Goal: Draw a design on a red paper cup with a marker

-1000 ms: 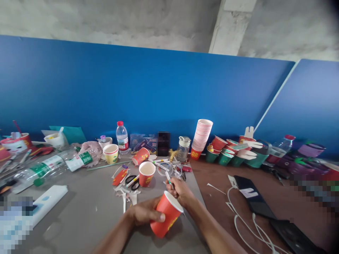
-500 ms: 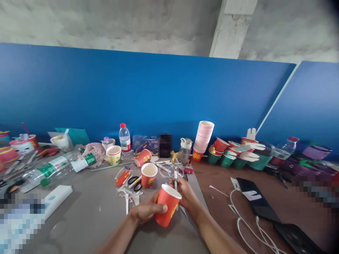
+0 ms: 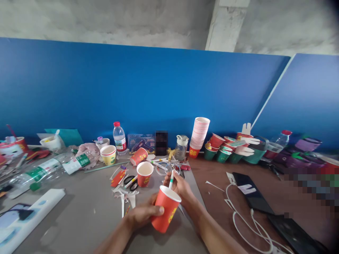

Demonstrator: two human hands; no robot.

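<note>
My left hand (image 3: 144, 212) is wrapped round a red paper cup (image 3: 166, 211) with yellow print, thumb on its near side. The cup tilts slightly, its white rim facing up. Just behind that rim, my right hand (image 3: 181, 183) pinches a white marker pen (image 3: 171, 179) with a green band, held nearly upright; its lower end is hidden by the cup. Beyond my hands another red paper cup (image 3: 144, 175) stands upright on the grey table mat. Black-handled scissors (image 3: 130, 183) and a red paper piece (image 3: 118, 179) lie beside it, with white paper scraps (image 3: 127, 199) nearer me.
A tall stack of paper cups (image 3: 199, 135) stands at the back, near a glass jar (image 3: 181, 148). Decorated cups (image 3: 225, 154) line the right rear. Plastic bottles (image 3: 45, 171) lie at left, beyond a power strip (image 3: 34, 218). A phone (image 3: 251, 197) and white cable (image 3: 234, 225) are at right.
The view has shifted slightly, moving the background left and up. The held red cup has turned a little, showing more yellow print, and the marker pen is now tilted just behind its rim.
</note>
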